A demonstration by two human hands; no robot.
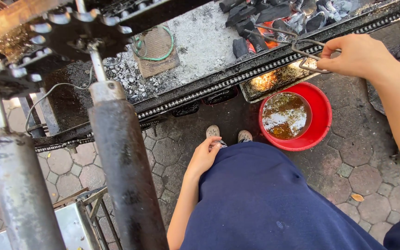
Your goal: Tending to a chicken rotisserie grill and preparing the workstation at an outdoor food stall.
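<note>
My right hand (355,56) grips the looped handles of thin metal tongs (297,45) that reach left into the black charcoal (265,18) in a long grill trough (200,41), where some coals glow orange. My left hand (204,155) hangs by my dark blue garment (260,199) and pinches a small shiny metal piece (221,144); what it is cannot be made out. My two shoes (228,134) show below on the paving.
A red bucket (318,122) of brownish liquid stands on the hexagonal paving. A drive chain (237,79) runs along the grill's edge. Two thick metal spit rods (126,166) with sprockets cross the left foreground. Ash, cardboard and a green wire lie in the trough.
</note>
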